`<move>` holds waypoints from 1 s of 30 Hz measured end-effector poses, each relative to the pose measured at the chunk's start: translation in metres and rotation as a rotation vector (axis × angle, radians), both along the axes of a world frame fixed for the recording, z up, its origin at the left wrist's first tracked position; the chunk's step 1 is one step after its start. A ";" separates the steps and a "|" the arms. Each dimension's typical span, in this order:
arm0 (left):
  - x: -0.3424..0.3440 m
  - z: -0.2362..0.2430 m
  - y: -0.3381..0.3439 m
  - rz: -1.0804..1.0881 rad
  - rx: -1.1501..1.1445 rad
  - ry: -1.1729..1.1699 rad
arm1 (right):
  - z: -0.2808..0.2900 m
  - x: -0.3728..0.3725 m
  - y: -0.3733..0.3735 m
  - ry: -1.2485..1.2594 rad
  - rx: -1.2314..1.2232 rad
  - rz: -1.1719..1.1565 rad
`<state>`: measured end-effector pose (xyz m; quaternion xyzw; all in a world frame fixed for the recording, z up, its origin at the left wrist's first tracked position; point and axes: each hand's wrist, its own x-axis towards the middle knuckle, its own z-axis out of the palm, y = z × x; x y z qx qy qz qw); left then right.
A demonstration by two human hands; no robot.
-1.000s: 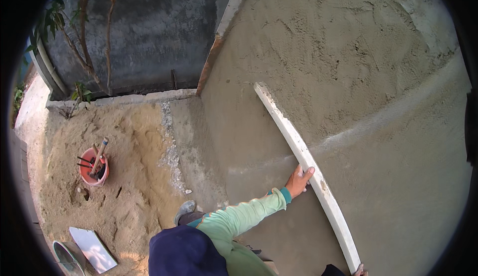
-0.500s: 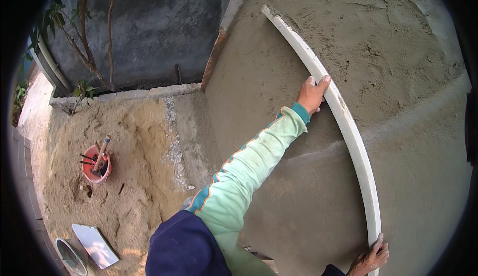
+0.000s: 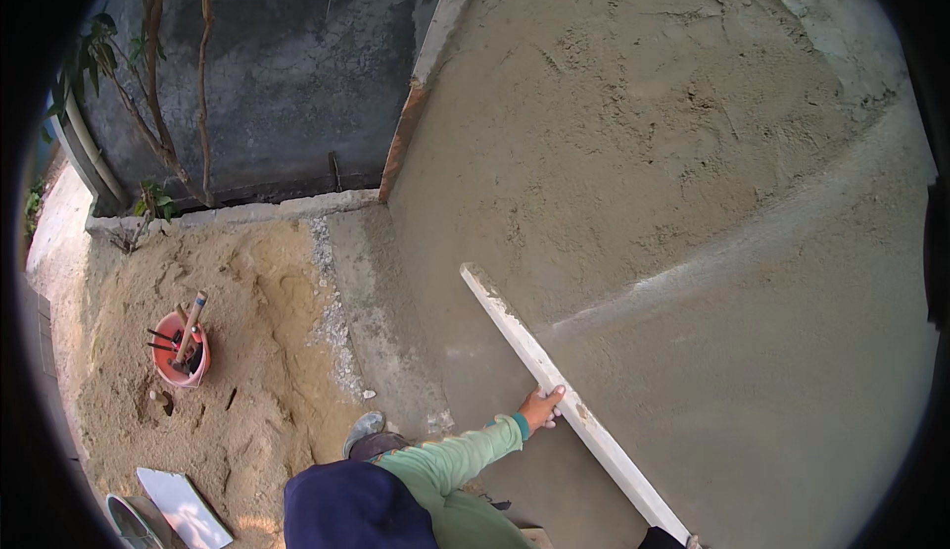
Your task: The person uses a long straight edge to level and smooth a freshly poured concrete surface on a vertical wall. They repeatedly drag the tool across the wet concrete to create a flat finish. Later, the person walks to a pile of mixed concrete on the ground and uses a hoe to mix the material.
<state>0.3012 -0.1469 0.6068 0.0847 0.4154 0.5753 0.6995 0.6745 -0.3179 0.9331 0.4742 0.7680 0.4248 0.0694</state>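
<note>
My left hand (image 3: 542,407), at the end of a pale green sleeve with a teal cuff, grips a long white straightedge (image 3: 520,345) from its near side. The bar lies diagonally on wet grey mortar (image 3: 693,173), its far end near the middle of the view. My right hand (image 3: 693,540) holds the bar's near end at the lower edge, mostly out of view. Above the bar the mortar is rough and pitted; below it the surface looks smoother. A pale streak crosses the mortar to the right. Dark blue cloth (image 3: 351,509) covers part of the lower middle.
At left, a sand bed (image 3: 247,331) holds a pink bucket of tools (image 3: 188,371), a white board (image 3: 183,504) and a grey-green bucket (image 3: 134,521). A dark wall (image 3: 307,54), stems (image 3: 158,123) and an upright board (image 3: 406,128) stand at the back. A shoe (image 3: 361,428) shows beside my sleeve.
The straightedge first swung up and away from me, then came back toward me, down and leftward, with my hands still on it. My left arm is now drawn back, and the view has shifted slightly.
</note>
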 end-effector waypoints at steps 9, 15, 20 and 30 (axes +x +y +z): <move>0.004 0.218 0.007 0.192 0.462 0.380 | 0.052 0.041 -0.003 0.146 0.481 0.049; 0.001 0.229 0.013 0.071 0.408 0.329 | 0.069 0.034 -0.010 0.226 0.404 -0.027; 0.005 0.226 0.005 0.226 0.482 0.314 | 0.051 0.072 -0.012 0.247 0.383 -0.038; 0.059 0.193 -0.017 0.128 0.518 0.313 | 0.028 0.101 -0.032 0.272 0.207 -0.111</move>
